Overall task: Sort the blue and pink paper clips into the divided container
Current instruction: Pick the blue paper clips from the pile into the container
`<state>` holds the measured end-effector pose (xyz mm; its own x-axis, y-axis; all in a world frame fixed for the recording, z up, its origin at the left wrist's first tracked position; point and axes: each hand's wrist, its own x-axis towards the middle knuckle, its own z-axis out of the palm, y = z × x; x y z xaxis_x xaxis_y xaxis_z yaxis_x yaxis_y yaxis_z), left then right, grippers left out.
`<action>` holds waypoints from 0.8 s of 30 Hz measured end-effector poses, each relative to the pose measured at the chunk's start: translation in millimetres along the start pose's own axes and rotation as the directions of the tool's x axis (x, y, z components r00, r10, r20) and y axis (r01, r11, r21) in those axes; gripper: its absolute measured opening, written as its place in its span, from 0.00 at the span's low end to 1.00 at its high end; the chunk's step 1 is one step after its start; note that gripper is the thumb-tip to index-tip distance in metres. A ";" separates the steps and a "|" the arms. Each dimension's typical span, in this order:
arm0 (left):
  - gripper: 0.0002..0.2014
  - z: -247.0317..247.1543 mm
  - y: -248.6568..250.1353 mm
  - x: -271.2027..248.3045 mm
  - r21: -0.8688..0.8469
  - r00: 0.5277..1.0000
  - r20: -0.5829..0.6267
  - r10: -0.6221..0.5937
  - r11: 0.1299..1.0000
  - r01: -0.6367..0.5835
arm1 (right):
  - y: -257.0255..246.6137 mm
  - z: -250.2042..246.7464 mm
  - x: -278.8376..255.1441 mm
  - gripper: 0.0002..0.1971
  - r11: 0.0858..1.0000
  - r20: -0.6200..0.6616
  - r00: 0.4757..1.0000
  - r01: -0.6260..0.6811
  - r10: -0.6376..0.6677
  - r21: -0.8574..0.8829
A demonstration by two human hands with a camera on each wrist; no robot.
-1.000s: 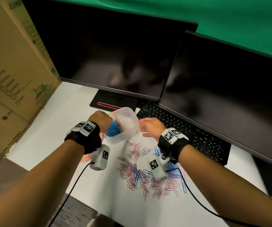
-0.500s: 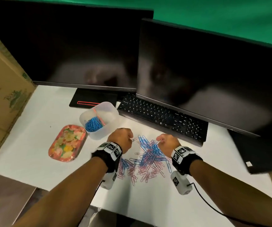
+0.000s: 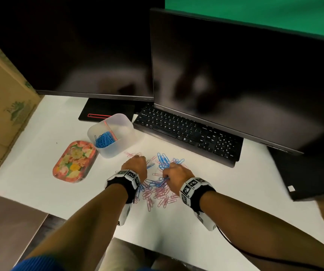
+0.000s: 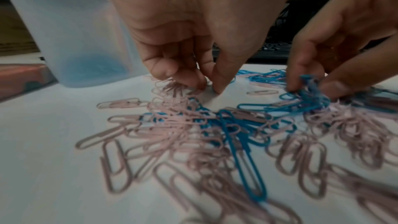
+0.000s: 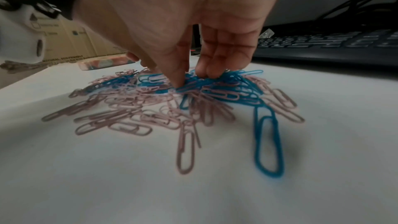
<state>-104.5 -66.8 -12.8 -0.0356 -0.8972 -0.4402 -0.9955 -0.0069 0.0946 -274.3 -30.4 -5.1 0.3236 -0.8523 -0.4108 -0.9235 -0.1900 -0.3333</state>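
A translucent divided container (image 3: pixel 125 127) stands upright on the white table, with blue paper clips (image 3: pixel 104 140) in its left compartment beside a pink divider. A mixed pile of pink and blue paper clips (image 3: pixel 157 189) lies in front of it. My left hand (image 4: pixel 206 88) is at the pile's far left edge, thumb and fingers pinching at pink clips (image 4: pixel 172 86). My right hand (image 5: pixel 191 78) pinches a bunch of blue clips (image 5: pixel 232 78) at the pile's far side, and shows in the left wrist view as the right hand (image 4: pixel 312 89).
A flower-patterned lid (image 3: pixel 73 162) lies left of the container. A black keyboard (image 3: pixel 186 132) and two dark monitors (image 3: pixel 235 75) stand behind the pile. A cardboard box (image 3: pixel 3 106) walls off the left side. Bare white table (image 3: pixel 176 231) shows near me.
One second ago my left hand held the container tilted. It now stands on the table, and both hands have come down onto the pile, the right closing on blue clips.
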 end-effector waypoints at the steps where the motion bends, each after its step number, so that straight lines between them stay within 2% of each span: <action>1: 0.14 -0.6 -1.4 -1.5 -0.037 1.000 -0.006 -0.009 0.999 0.009 | 1.6 -0.3 0.0 0.09 1.000 -0.014 1.000 0.007 -0.007 0.030; 4: 0.09 -5.1 -7.3 -8.6 -0.235 0.997 -0.078 -0.019 0.972 0.000 | 8.9 -3.9 -4.1 0.03 0.988 -0.064 0.998 0.006 0.004 0.152; 6: 0.05 -7.5 -13.1 -16.7 -0.408 0.988 -0.143 -0.054 0.913 -0.009 | 15.0 -9.5 -8.0 0.03 0.953 -0.110 0.991 -0.039 0.076 0.302; 8: 0.08 -7.4 -20.9 -24.7 -0.563 0.979 -0.168 -0.115 0.826 0.001 | 22.3 -15.5 -9.9 0.05 0.903 -0.100 0.983 -0.102 0.157 0.418; 10: 0.16 -6.9 -28.5 -31.9 -0.684 0.984 -0.118 -0.134 0.729 0.017 | 30.3 -21.0 -12.2 0.05 0.901 -0.067 0.984 -0.125 0.167 0.415; 11: 0.19 -6.8 -31.5 -35.0 -0.760 0.987 -0.073 -0.142 0.649 0.037 | 33.3 -23.2 -14.9 0.05 0.905 -0.045 0.985 -0.135 0.167 0.403; 12: 0.20 -7.9 -34.0 -38.1 -0.861 0.987 -0.013 -0.162 0.504 0.071 | 35.6 -24.9 -17.2 0.05 0.905 -0.018 0.986 -0.143 0.164 0.401; 14: 0.21 -10.4 -37.6 -45.7 -0.978 0.974 0.121 -0.190 0.147 0.150 | 39.1 -25.5 -21.8 0.05 0.901 0.037 0.988 -0.149 0.147 0.407; 15: 0.19 -11.2 -39.0 -49.6 -0.984 0.966 0.173 -0.190 0.009 0.178 | 40.1 -25.2 -23.4 0.04 0.899 0.065 0.988 -0.152 0.138 0.410; 18: 0.13 -8.2 -42.5 -58.1 -0.925 0.946 0.276 -0.167 -0.312 0.215 | 42.7 -23.6 -23.9 0.05 0.843 0.162 0.977 -0.203 0.139 0.498; 20: 0.11 -6.3 -44.1 -61.7 -0.863 0.938 0.318 -0.139 -0.453 0.225 | 42.3 -23.1 -23.0 0.05 0.769 0.209 0.965 -0.255 0.161 0.587; 24: 0.07 -5.6 -43.0 -64.2 -0.825 0.937 0.340 -0.083 -0.505 0.255 | 42.2 -23.7 -22.4 0.02 0.667 0.192 0.964 -0.268 0.186 0.696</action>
<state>-58.9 -11.4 16.5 0.0193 -0.6898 -0.7238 0.5658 -0.5893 0.5767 -325.4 -30.9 10.1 0.1793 -0.7631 -0.6209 -0.5589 0.4404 -0.7026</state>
